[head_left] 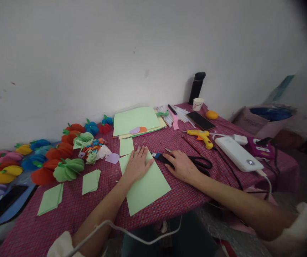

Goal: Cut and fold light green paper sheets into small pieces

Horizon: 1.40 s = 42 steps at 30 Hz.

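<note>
My left hand [137,163] lies flat with fingers spread on a light green paper sheet [148,187] on the red checked tablecloth [94,210]. My right hand [180,165] rests palm down just right of the sheet, its fingers over a blue-handled tool [158,156] and beside black scissors [203,163]. Whether the fingers grip the tool is hidden. A smaller green piece [126,146] lies just beyond the sheet.
Colourful folded paper fruits [46,157] line the left. Green paper stack [136,120], yellow glue gun [201,136], white power bank [238,153], phone [200,120], paper cup [197,104] and black bottle [196,87] sit at the back right. Folded green pieces [91,181] lie front left.
</note>
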Available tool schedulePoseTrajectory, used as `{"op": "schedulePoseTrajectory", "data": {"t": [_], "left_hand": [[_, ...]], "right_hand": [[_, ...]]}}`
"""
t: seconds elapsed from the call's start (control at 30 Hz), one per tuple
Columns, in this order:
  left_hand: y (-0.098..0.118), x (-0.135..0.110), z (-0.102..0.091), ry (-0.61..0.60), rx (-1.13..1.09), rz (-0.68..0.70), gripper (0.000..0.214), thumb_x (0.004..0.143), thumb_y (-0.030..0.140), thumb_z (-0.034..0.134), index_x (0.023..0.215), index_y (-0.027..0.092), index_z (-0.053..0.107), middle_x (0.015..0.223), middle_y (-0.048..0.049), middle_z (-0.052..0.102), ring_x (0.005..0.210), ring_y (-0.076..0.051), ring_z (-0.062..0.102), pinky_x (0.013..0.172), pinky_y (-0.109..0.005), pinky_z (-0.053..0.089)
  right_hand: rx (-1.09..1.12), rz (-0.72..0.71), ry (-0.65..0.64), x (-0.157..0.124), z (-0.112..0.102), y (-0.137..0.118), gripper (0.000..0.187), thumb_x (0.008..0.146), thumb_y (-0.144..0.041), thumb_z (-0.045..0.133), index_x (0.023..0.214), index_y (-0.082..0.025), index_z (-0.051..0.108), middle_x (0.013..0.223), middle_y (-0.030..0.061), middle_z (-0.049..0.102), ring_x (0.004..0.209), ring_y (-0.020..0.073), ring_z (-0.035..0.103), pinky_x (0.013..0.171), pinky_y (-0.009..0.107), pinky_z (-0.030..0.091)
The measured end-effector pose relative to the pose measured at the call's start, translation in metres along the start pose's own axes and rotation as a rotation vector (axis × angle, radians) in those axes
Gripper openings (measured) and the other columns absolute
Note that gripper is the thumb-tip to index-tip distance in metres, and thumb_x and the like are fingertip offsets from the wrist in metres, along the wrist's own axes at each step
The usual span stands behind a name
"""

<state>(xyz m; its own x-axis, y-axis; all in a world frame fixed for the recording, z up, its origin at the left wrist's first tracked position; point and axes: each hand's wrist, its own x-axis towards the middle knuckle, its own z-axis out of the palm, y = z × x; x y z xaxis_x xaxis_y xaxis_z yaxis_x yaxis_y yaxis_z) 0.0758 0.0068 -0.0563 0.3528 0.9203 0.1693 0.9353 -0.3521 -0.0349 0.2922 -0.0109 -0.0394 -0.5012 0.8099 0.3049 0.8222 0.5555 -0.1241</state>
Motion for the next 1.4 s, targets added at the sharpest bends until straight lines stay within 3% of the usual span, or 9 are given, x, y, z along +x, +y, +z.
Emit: {"op": "schedulePoseTrajectory", "data": {"t": [0.37, 0.73, 1.4], "left_hand": [[0.000, 0.000, 0.000, -0.004, -0.004, -0.006, 0.064, 0.085, 0.055, 0.013, 0.136, 0.017, 0.021, 0.142, -0.0082, 0.025, 0.130, -0.023, 0.019, 0.105, -0.042, 0.013], [-0.001, 0.000, 0.000, -0.006, -0.019, -0.010, 0.066, 0.084, 0.056, 0.013, 0.136, 0.017, 0.020, 0.142, -0.0077, 0.025, 0.130, -0.023, 0.019, 0.105, -0.042, 0.013], [-0.001, 0.001, 0.000, -0.003, -0.024, -0.007, 0.068, 0.083, 0.058, 0.013, 0.136, 0.017, 0.020, 0.142, -0.0074, 0.023, 0.131, -0.023, 0.017, 0.105, -0.042, 0.013]], "right_hand": [[-0.039, 0.013, -0.025, 0.014, -0.001, -0.009, 0.037, 0.082, -0.034, 0.045, 0.116, -0.020, 0.050, 0.097, 0.0109, 0.053, 0.093, 0.0235, 0.044, 0.080, 0.036, 0.032], [-0.023, 0.022, -0.007, 0.009, 0.004, 0.004, 0.038, 0.083, -0.034, 0.044, 0.118, -0.019, 0.048, 0.099, 0.0109, 0.050, 0.090, 0.0222, 0.044, 0.079, 0.036, 0.034], [-0.048, 0.033, -0.002, 0.023, 0.006, -0.003, 0.037, 0.084, -0.034, 0.043, 0.117, -0.019, 0.048, 0.096, 0.0105, 0.051, 0.091, 0.0226, 0.043, 0.079, 0.035, 0.033]]}}
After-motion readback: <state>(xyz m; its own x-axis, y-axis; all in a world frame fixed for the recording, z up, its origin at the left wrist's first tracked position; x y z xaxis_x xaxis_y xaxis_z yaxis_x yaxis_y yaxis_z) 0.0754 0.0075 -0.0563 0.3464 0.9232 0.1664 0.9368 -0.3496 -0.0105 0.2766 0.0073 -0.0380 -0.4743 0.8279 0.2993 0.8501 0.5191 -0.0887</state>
